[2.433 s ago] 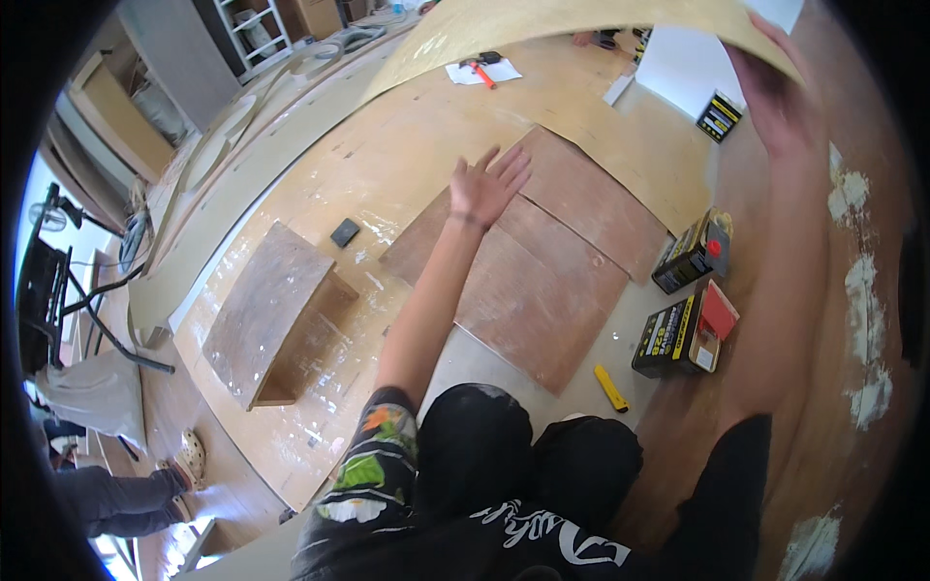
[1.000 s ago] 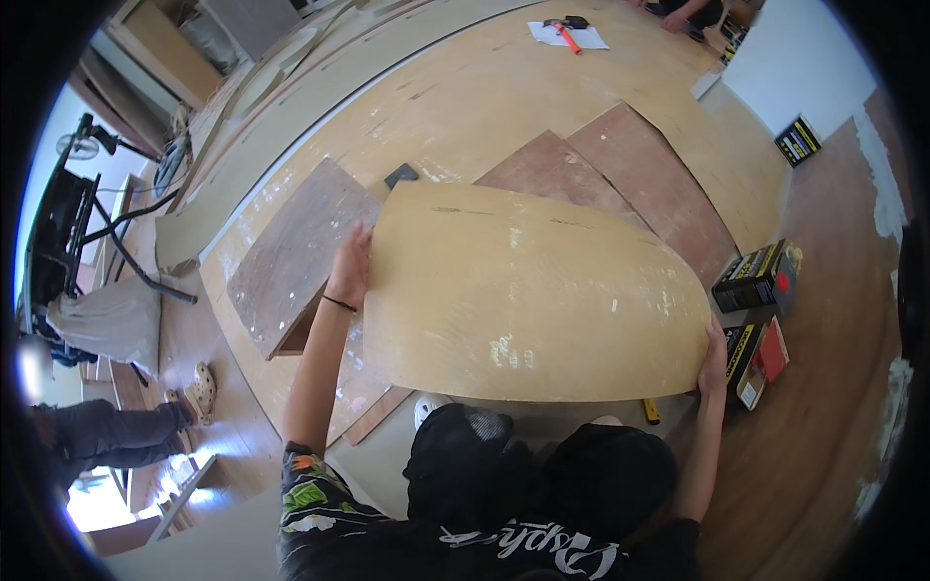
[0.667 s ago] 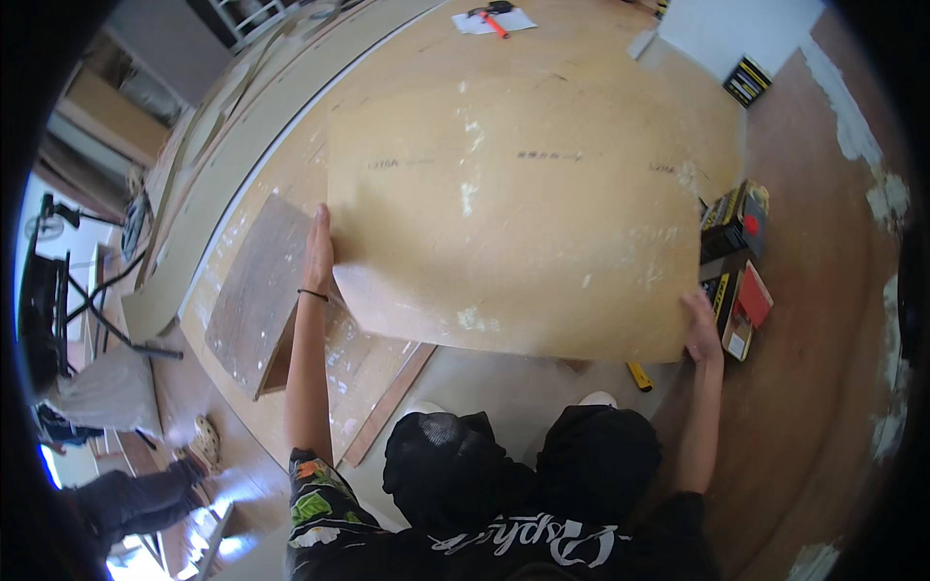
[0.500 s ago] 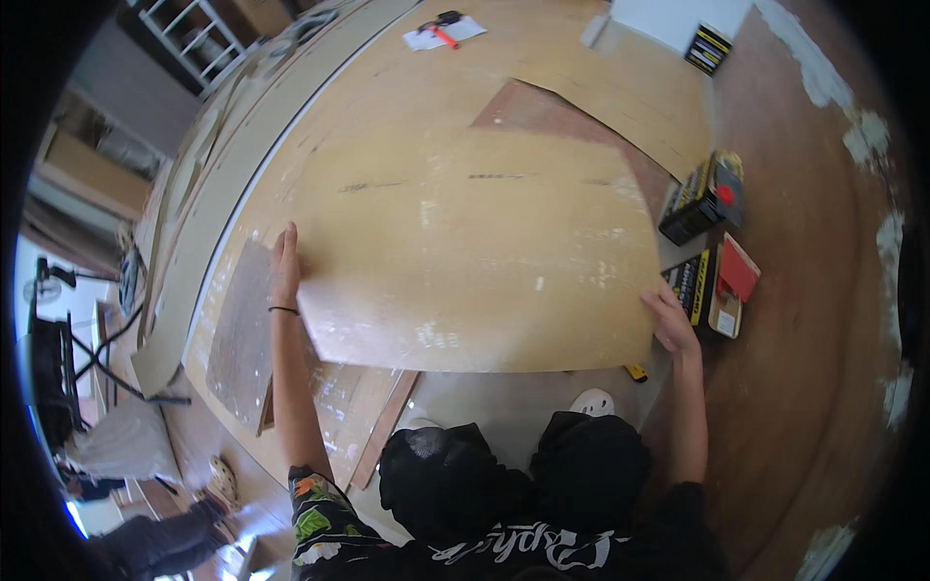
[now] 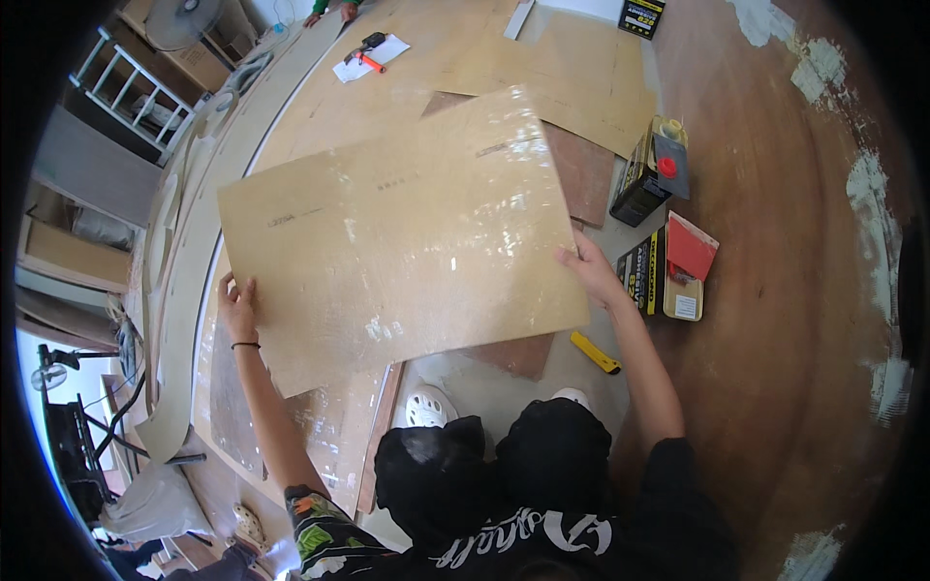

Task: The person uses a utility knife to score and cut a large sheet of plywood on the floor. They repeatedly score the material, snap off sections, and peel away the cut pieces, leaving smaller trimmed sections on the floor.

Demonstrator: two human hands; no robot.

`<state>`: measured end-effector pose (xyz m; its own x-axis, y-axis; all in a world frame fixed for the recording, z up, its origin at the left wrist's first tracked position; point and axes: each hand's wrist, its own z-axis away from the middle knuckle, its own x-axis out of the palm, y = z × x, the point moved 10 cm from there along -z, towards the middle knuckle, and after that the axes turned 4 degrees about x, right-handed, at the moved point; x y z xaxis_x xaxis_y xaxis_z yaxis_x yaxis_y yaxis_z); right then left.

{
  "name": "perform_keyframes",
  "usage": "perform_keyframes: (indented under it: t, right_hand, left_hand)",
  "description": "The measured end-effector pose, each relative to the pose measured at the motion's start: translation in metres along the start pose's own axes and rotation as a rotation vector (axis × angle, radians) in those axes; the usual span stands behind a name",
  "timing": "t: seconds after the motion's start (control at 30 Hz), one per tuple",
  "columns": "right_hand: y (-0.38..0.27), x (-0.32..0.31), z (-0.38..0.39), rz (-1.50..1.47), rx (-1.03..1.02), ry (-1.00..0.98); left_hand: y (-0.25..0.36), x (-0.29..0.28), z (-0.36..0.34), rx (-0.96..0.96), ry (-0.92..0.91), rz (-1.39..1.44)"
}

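Observation:
A large thin tan sheet [image 5: 407,252], glossy with wet-looking white smears, is held up in front of me, its right side tilted farther away. My left hand [image 5: 238,308] grips its left edge, the thumb on the upper face and the other fingers partly hidden. On the right edge my right hand [image 5: 589,271] is closed in the same way. Beneath the sheet, reddish-brown board pieces [image 5: 581,179] show past its right side. A yellow utility knife [image 5: 595,353] lies on the floor close to my right forearm.
To the right stand a black and yellow can [image 5: 639,184] with a red cap and an opened can [image 5: 683,295] with a red scraper-like piece on it. Farther off, an orange-handled hammer [image 5: 366,62] lies on white paper. Another person's hands [image 5: 339,12] touch a long strip [image 5: 291,73].
The sheet has turned counterclockwise and shifted left, with both hands still on it. The utility knife has come into fuller view. Another person's hands now show at the top.

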<state>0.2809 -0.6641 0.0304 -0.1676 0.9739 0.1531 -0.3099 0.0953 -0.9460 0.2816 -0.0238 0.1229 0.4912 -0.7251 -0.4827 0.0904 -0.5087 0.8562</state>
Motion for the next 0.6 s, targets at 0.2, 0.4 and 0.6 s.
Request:
perform_keyframes:
  t: [0.2,0.4,0.6]
  right_hand:
    - [0.012,0.044,-0.004,-0.071,-0.036,-0.048]
    - [-0.002,0.067,0.014,-0.174,0.028,-0.017]
    - [-0.054,0.085,0.006,0.131,-0.037,0.050]
  left_hand:
    - [-0.016,-0.006,-0.051,0.058,0.016,0.048]
    - [-0.040,0.001,-0.109,0.036,-0.177,0.179]
    - [-0.098,0.027,-0.127,-0.217,-0.330,0.168]
